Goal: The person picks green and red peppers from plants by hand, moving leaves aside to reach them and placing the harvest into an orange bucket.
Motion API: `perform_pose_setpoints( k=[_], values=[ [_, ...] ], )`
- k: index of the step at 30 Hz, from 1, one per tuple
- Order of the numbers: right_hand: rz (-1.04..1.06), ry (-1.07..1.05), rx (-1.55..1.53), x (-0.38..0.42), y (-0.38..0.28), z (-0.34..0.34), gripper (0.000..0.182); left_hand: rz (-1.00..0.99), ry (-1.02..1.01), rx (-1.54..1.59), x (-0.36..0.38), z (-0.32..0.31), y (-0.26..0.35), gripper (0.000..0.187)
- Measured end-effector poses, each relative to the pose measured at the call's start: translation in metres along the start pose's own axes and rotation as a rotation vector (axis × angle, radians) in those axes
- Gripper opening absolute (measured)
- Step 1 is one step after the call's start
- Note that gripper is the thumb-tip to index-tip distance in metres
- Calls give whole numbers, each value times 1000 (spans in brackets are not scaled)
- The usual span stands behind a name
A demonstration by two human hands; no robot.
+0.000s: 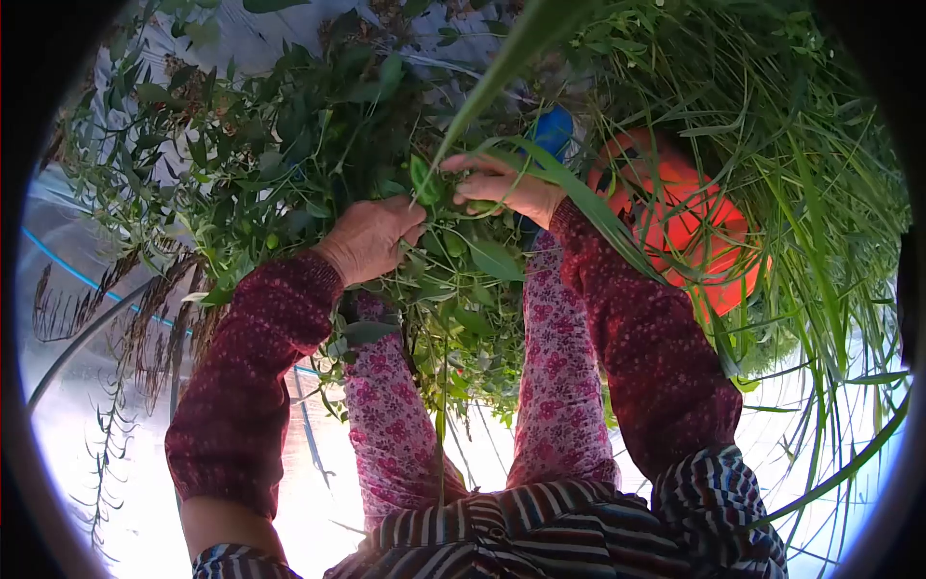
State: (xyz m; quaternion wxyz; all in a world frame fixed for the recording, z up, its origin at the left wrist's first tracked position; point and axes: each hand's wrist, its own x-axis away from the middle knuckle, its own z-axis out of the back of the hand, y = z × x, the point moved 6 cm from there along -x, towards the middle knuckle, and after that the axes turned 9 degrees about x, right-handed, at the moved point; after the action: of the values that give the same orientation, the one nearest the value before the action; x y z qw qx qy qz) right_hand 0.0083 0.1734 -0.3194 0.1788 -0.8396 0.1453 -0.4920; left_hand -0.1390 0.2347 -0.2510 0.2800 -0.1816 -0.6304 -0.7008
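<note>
Green leafy plants (pixel 492 259) spread around both hands. My left hand (pixel 374 236) has its fingers bent together at a stem; what lies between the fingertips is too small to make out. Just above and right of it hangs a green pepper-like fruit (pixel 422 180). My right hand (pixel 509 188) reaches in from the right with its fingers apart, beside the fruit and some leaves. A long grass blade crosses in front, close to both hands. Leaves partly hide the fingertips.
An orange-red basket (pixel 719 241) stands at the right behind long grass (pixel 801 174). A blue object (pixel 552 132) shows above my right hand. Dry seed heads (pixel 92 304) and a blue line (pixel 72 273) are at the left. Pale sheeting (pixel 260 43) lies at the top.
</note>
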Motion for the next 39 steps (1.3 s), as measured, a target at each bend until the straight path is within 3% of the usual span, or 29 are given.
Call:
perform_pose_setpoints(
  k=[2,6,8,10,11,12,14,16,18,19,21,22,24,25,28,32,34,35,39],
  values=[
    [-65,-204,3,-8,7,-20,51,-15,-88,-3,-2,2,6,16],
    [-172,-257,166,-12,-10,-31,51,6,-141,-2,1,-7,-1,14],
    [-212,-194,263,-18,-10,-31,45,-88,-1,-7,1,-2,3,12],
    [27,-42,186,-30,-15,-27,36,-65,18,-2,-1,-1,3,11],
    [164,124,291,-26,-18,-16,28,-44,48,-12,-1,3,2,11],
    [165,124,290,-25,-16,-20,28,-45,47,-14,-2,4,4,11],
    [-3,301,-92,-27,13,-17,26,-21,74,39,-4,8,8,12],
    [115,388,-42,-31,30,-1,28,-39,56,52,-1,8,11,13],
    [25,635,-392,-12,49,31,40,-54,29,63,8,8,13,14],
    [25,635,-399,-4,46,38,40,7,2,67,15,10,7,16],
    [-167,391,-287,4,41,37,50,73,-22,69,22,9,-2,18],
    [-168,389,-289,10,38,33,50,5,-15,21,24,6,1,24],
    [-169,32,-180,19,29,3,32,-64,-4,-33,25,7,4,30],
    [-169,31,-181,24,28,-5,32,-50,-26,3,26,8,6,32],
    [-310,-251,-173,32,32,-51,39,-44,-43,17,26,8,8,34],
    [-272,-225,-285,40,33,-86,46,-39,-64,-12,26,4,7,34],
    [-135,-244,-354,35,40,-100,47,-63,-44,-31,27,5,8,35],
    [-200,-195,-351,40,46,-98,38,-58,-51,-59,27,3,7,35],
    [-117,-31,-549,70,14,-83,27,-66,-85,-192,30,-1,3,32]
  ],
)
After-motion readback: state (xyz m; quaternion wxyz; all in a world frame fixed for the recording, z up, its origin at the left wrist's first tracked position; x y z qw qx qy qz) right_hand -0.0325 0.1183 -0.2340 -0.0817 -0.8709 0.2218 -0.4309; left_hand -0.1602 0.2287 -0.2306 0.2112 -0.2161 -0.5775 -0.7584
